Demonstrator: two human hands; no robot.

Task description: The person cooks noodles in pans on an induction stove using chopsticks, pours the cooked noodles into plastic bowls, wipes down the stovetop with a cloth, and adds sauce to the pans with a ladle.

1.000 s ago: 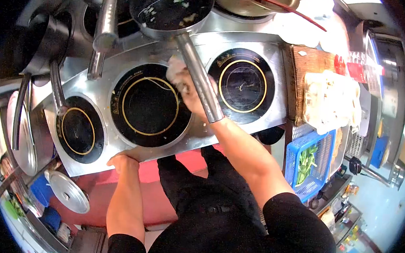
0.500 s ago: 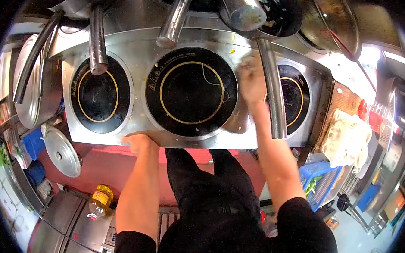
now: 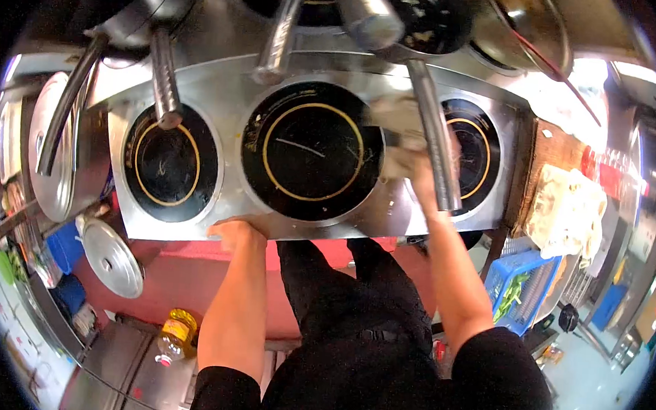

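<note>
1. My right hand is blurred and partly hidden behind a pan handle; I cannot tell whether its fingers are closed on the pale cloth or flat against it.
2. The cloth is at that hand, smeared by blur, over the steel top between the middle burner and the right burner.
3. My left hand rests at the steel top's front edge, its grip unclear.
4. A pale strand lies on the middle burner.
</note>
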